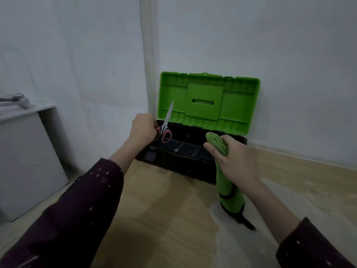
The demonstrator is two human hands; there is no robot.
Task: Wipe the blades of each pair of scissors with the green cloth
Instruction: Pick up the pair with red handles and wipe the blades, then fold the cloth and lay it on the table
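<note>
My left hand (143, 128) grips one handle loop of a pair of scissors (166, 124) with black and red handles. Their closed steel blades point up, over the left end of the toolbox. My right hand (234, 159) holds the green cloth (229, 190) bunched up, apart from the scissors and to their right. One end of the cloth sticks out above my fingers and the rest hangs down toward the floor. No other scissors are plainly visible.
An open toolbox with a black base (185, 151) and a raised green lid (208, 101) stands on the wooden floor against the white wall. Its dark inside is hard to make out. A white cabinet (25, 161) stands at the left.
</note>
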